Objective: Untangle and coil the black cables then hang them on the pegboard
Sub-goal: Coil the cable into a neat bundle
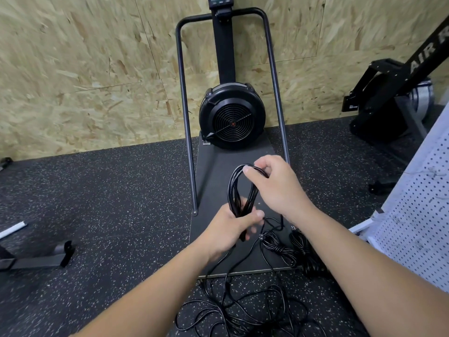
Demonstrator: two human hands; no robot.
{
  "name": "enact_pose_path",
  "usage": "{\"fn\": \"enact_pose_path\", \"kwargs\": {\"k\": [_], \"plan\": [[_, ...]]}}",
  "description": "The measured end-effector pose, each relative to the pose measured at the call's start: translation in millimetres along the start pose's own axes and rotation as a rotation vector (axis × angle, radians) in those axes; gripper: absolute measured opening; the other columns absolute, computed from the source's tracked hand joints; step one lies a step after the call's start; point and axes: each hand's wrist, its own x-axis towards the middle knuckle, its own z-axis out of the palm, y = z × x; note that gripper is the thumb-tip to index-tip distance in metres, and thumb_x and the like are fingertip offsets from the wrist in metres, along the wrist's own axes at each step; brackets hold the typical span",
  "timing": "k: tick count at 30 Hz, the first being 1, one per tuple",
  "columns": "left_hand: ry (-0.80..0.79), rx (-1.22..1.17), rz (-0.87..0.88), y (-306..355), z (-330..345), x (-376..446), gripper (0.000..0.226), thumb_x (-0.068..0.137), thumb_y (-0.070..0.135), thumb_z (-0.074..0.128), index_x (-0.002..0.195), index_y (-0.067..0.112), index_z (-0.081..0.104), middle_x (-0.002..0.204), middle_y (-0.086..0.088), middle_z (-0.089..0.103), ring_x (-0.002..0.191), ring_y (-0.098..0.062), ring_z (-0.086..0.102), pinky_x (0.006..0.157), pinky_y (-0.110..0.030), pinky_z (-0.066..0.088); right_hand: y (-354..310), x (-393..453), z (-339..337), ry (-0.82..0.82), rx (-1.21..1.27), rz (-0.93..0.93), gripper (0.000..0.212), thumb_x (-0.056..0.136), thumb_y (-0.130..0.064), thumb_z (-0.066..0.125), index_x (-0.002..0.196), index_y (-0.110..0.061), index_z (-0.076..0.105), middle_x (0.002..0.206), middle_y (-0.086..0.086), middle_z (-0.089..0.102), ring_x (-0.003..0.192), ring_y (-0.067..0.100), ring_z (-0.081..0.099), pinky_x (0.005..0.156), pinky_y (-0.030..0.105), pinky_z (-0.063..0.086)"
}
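A coil of black cable (237,190) stands upright between my hands, made of several loops. My left hand (233,229) grips the bottom of the coil. My right hand (274,183) pinches the top of the loops between thumb and fingers. The same cable trails down from the coil to a loose tangle of black cable (243,310) on the floor near my feet. Two bundled black cables (277,246) (306,254) lie on the machine's base plate. A white pegboard (418,229) leans at the right edge.
A black fan exercise machine (230,120) with a metal tube frame (187,132) stands ahead against the chipboard wall. A second black machine (393,98) sits at the right. A black bracket (36,259) and a white strip (12,229) lie on the rubber floor at left.
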Motion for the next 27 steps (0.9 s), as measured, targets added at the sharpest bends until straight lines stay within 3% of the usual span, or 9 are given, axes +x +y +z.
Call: {"fn": "enact_pose_path", "kwargs": {"k": [4,9,12,14,19,23,24,26,27], "plan": [[0.051,0.007,-0.052,3,-5,3,0.028,0.109,0.033,0.068,0.086,0.017,0.062,0.072,0.003,0.059,0.066,-0.017,0.048,0.063,-0.031,0.05,6,4,-5,0.0,0.043,0.081,0.046,0.09,-0.061,0.079,0.084,-0.017,0.067,0.099,-0.001,0.064,0.083,0.013,0.062,0.078,0.036,0.049],[-0.022,0.09,-0.016,-2,-2,4,0.035,0.111,0.031,0.066,0.101,-0.003,0.067,0.077,-0.005,0.065,0.066,-0.017,0.058,0.061,-0.031,0.052,3,4,-1,-0.038,0.246,0.183,0.041,0.089,-0.051,0.086,0.11,-0.016,0.074,0.11,0.002,0.075,0.103,0.02,0.073,0.102,0.047,0.059],[-0.048,0.1,0.035,-8,6,5,0.033,0.111,0.03,0.066,0.113,-0.003,0.062,0.092,-0.009,0.06,0.081,-0.02,0.058,0.066,-0.037,0.057,3,-2,13,-0.02,0.299,0.217,0.035,0.089,-0.053,0.082,0.111,-0.028,0.068,0.114,-0.006,0.072,0.106,0.018,0.074,0.101,0.05,0.06],[-0.076,0.093,0.055,-8,9,5,0.033,0.112,0.027,0.064,0.117,-0.005,0.06,0.098,-0.012,0.057,0.078,-0.019,0.056,0.066,-0.032,0.056,7,-3,23,0.028,0.379,0.22,0.034,0.089,-0.05,0.081,0.11,-0.031,0.063,0.12,-0.007,0.069,0.106,0.013,0.075,0.1,0.049,0.062],[-0.104,0.07,0.052,-6,15,-2,0.027,0.116,0.027,0.055,0.102,0.01,0.072,0.098,-0.017,0.075,0.073,-0.018,0.062,0.07,-0.032,0.053,14,1,28,0.037,0.596,0.284,0.024,0.102,-0.026,0.077,0.118,-0.016,0.062,0.129,0.009,0.068,0.104,0.017,0.079,0.096,0.042,0.066],[0.003,0.051,0.051,0,4,3,0.038,0.116,0.031,0.055,0.101,0.0,0.072,0.095,-0.01,0.08,0.09,-0.023,0.074,0.08,-0.027,0.052,17,4,17,-0.15,0.608,0.303,0.045,0.1,-0.058,0.069,0.127,-0.022,0.065,0.131,0.003,0.072,0.118,0.017,0.075,0.105,0.044,0.06],[0.049,-0.034,0.048,4,1,5,0.033,0.116,0.028,0.055,0.104,0.0,0.068,0.092,-0.014,0.078,0.091,-0.022,0.077,0.074,-0.024,0.052,23,5,16,-0.166,0.561,0.312,0.04,0.104,-0.055,0.063,0.127,-0.023,0.066,0.128,0.002,0.074,0.116,0.017,0.075,0.105,0.046,0.059],[0.131,-0.136,0.04,9,-7,11,0.031,0.115,0.029,0.056,0.097,0.006,0.064,0.091,-0.026,0.074,0.086,-0.026,0.077,0.058,-0.025,0.047,39,0,15,-0.246,0.457,0.311,0.02,0.11,-0.017,0.051,0.122,-0.016,0.067,0.111,0.003,0.079,0.1,0.017,0.076,0.104,0.046,0.058],[0.158,-0.159,0.042,9,-11,14,0.035,0.115,0.032,0.057,0.092,0.007,0.064,0.091,-0.026,0.075,0.087,-0.029,0.075,0.055,-0.027,0.043,47,-4,16,-0.352,0.372,0.303,0.028,0.102,0.001,0.047,0.115,-0.013,0.067,0.098,0.0,0.078,0.091,0.017,0.073,0.1,0.046,0.057]]}}
